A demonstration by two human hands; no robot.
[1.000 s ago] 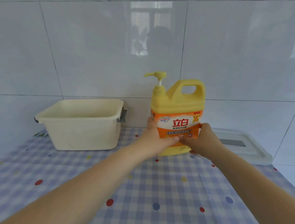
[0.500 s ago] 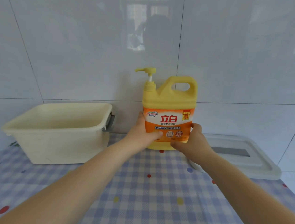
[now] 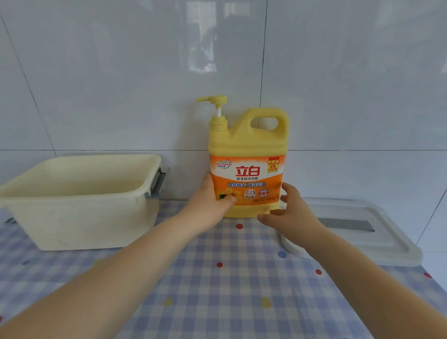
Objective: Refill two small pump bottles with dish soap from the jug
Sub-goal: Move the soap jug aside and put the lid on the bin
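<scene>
Yellow dish soap jug (image 3: 246, 155) stands upright on checked tablecloth (image 3: 232, 305), against tiled wall. Left hand (image 3: 210, 203) grasps its lower left side; right hand (image 3: 287, 212) released, fingers spread beside it.

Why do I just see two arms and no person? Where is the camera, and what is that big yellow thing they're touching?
The camera sits on the person's head and looks forward and down, so you see only their arms. There is no robot here, just bare hands. The yellow thing is a jug of dish soap with a pump on top, standing upright by the tiled wall. The left hand holds its side with the thumb on the label. The right hand is open beside it, fingers spread. On the checked tablecloth there is also a cream plastic tub on the left and a white lid lying flat on the right.
</scene>
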